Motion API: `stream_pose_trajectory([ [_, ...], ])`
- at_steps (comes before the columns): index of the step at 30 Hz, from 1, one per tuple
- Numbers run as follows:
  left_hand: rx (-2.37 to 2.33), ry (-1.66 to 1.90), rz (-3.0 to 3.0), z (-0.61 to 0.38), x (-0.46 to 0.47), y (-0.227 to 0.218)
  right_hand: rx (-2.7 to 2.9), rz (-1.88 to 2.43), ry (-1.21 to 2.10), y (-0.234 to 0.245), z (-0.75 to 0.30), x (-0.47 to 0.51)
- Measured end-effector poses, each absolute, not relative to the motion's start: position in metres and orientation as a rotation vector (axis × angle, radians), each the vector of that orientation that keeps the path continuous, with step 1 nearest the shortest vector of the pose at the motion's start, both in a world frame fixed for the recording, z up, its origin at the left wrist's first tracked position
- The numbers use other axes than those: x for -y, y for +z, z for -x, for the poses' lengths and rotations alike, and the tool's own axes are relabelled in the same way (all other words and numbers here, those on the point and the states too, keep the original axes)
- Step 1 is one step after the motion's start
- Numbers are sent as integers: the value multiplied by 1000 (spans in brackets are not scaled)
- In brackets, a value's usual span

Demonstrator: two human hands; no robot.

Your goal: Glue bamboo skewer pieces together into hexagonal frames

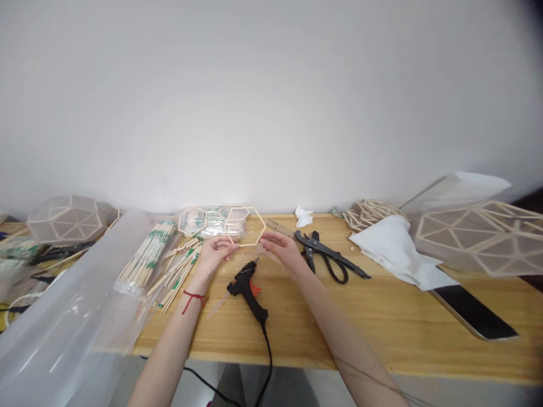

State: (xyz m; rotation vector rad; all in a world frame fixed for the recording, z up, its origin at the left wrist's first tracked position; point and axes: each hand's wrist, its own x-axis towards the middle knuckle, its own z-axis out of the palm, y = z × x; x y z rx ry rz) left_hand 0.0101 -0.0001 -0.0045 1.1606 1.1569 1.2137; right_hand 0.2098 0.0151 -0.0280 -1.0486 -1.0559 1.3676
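Note:
A hexagonal frame of thin wooden sticks [245,225] is held upright over the table between both hands. My left hand [217,251] pinches its lower left edge; a red string is tied round that wrist. My right hand [280,249] pinches the lower right edge. Just below the hands a black hot glue gun [248,291] with an orange trigger lies on the wooden table [382,322], its cord running off the front edge.
Black scissors [328,257] and a ruler lie right of the hands. Bundles of chopsticks [146,260] and clear plastic sheet [63,322] fill the left. Faceted stick lampshades [479,234] and white cloth [394,249] sit right, another lampshade [65,219] far left.

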Motion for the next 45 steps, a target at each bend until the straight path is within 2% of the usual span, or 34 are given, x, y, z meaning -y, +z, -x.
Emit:
stream_pose_trajectory([
  [11, -1147, 1189, -1214, -7, -2, -10, 1063, 1095, 1329, -26, -207, -15],
  [24, -1120, 1423, -1007, -9, -2, -8, 1223, 1083, 1393, -24, -204, -9],
  [45, -1020, 1489, -859, -9, -4, -19, 1221, 1044, 1385, -31, -194, -2],
])
